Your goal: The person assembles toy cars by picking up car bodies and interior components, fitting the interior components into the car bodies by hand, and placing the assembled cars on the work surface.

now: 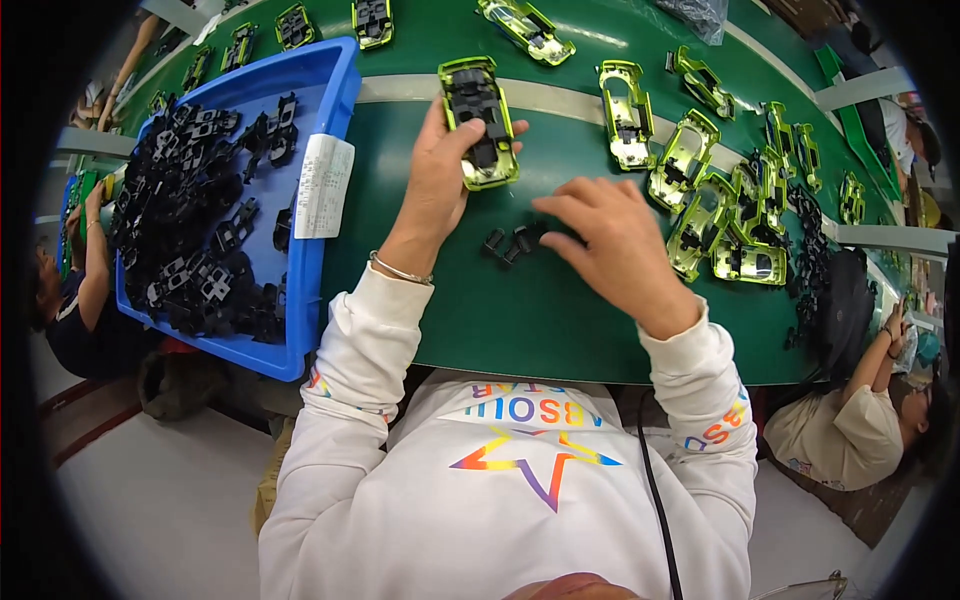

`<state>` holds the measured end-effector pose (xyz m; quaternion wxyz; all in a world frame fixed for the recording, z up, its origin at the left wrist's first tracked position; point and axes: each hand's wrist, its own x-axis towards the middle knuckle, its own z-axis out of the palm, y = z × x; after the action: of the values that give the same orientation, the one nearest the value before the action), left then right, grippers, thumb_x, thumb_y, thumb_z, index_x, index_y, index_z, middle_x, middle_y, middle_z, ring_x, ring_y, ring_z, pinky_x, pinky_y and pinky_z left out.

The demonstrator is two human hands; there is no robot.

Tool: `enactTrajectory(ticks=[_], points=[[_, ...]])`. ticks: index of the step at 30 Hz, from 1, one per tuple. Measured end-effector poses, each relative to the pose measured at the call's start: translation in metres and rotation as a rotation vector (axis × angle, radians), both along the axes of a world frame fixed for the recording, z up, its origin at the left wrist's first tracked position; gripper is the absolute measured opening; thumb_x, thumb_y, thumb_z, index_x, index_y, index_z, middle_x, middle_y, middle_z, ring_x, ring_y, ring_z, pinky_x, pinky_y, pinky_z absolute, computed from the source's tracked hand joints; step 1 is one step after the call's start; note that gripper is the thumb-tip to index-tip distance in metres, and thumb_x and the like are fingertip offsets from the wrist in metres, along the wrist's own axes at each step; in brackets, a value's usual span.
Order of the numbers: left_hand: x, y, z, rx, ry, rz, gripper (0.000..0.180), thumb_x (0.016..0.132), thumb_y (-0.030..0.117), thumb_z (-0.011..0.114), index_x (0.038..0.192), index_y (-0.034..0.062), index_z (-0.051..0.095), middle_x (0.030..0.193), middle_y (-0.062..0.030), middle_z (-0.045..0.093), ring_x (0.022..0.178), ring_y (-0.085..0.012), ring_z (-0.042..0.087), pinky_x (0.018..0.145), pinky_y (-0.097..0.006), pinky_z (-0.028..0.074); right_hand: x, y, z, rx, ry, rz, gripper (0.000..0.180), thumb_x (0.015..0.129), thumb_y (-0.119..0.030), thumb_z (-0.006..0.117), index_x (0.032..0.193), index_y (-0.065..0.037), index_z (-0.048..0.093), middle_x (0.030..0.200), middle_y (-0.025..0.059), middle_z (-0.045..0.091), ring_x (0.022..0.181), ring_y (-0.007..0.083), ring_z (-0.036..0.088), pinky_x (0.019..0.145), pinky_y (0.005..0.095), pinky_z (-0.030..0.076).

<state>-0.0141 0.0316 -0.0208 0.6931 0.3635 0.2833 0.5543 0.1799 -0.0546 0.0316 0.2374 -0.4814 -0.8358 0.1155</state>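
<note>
My left hand (440,165) is closed around a lime-green toy car body (480,172), held underside up above the green table. A black interior piece (478,100) sits inside this shell, and my left thumb presses on it. To the right, my right hand (610,245) reaches over the table with thumb and index finger apart. Small black plastic parts (514,246) lie by its fingertips; whether a finger touches one is unclear. Nothing shows held in that hand.
A blue bin (310,270) of black plastic parts (190,240) stands at the left. Several green car shells (685,160) cluster at the right, beside a pile of small black parts (808,250). More cars line the green conveyor (430,30) beyond. Other people sit at both sides.
</note>
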Motion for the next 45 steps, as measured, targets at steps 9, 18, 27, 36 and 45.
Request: enactTrajectory(ticks=[9, 18, 27, 36, 45], points=[[-0.002, -0.014, 0.007, -0.023, -0.165, -0.116, 0.053, 0.096, 0.012, 0.038, 0.146, -0.0011, 0.032, 0.132, -0.0187, 0.053, 0.124, -0.0415, 0.058, 0.100, -0.048, 0.053, 0.003, 0.003, 0.003, -0.038, 0.044, -0.007, 0.012, 0.081, -0.005, 0.074, 0.089, -0.006, 0.065, 0.086, 0.0067, 0.063, 0.081, 0.0272, 0.064, 0.071, 0.0395, 0.047], [0.006, -0.021, 0.014, -0.068, -0.090, -0.126, 0.064, 0.091, 0.009, 0.038, 0.153, 0.0026, 0.026, 0.136, -0.0133, 0.052, 0.120, -0.0240, 0.058, 0.102, -0.040, 0.049, -0.029, 0.061, 0.012, 0.356, 0.294, 0.001, 0.018, 0.079, 0.002, 0.069, 0.096, -0.003, 0.065, 0.094, 0.0100, 0.066, 0.082, 0.0302, 0.067, 0.069, 0.0377, 0.054], [0.007, -0.022, 0.015, -0.112, -0.063, -0.091, 0.062, 0.097, 0.015, 0.042, 0.156, 0.0044, 0.026, 0.136, -0.0096, 0.054, 0.124, -0.0186, 0.055, 0.107, -0.035, 0.043, -0.029, 0.071, -0.002, 0.432, 0.103, 0.096, 0.026, 0.073, 0.000, 0.067, 0.099, -0.003, 0.066, 0.100, 0.0089, 0.065, 0.090, 0.0288, 0.064, 0.080, 0.0385, 0.054], [0.008, -0.019, 0.005, -0.109, -0.067, -0.091, 0.057, 0.098, 0.011, 0.042, 0.153, 0.0035, 0.030, 0.135, -0.0108, 0.054, 0.123, -0.0190, 0.056, 0.105, -0.034, 0.045, -0.024, 0.066, 0.001, 0.296, 0.150, 0.108, 0.029, 0.080, 0.003, 0.071, 0.109, -0.005, 0.071, 0.111, 0.0093, 0.066, 0.103, 0.0307, 0.062, 0.087, 0.0397, 0.052], [0.009, -0.024, 0.004, -0.024, 0.027, -0.053, 0.062, 0.097, 0.007, 0.044, 0.155, 0.0006, 0.025, 0.127, -0.0088, 0.056, 0.111, -0.0142, 0.058, 0.099, -0.031, 0.048, -0.033, 0.056, -0.004, -0.566, 1.001, -0.298, 0.047, 0.083, -0.007, 0.075, 0.128, -0.002, 0.061, 0.120, 0.0116, 0.058, 0.098, 0.0207, 0.062, 0.082, 0.0325, 0.053]])
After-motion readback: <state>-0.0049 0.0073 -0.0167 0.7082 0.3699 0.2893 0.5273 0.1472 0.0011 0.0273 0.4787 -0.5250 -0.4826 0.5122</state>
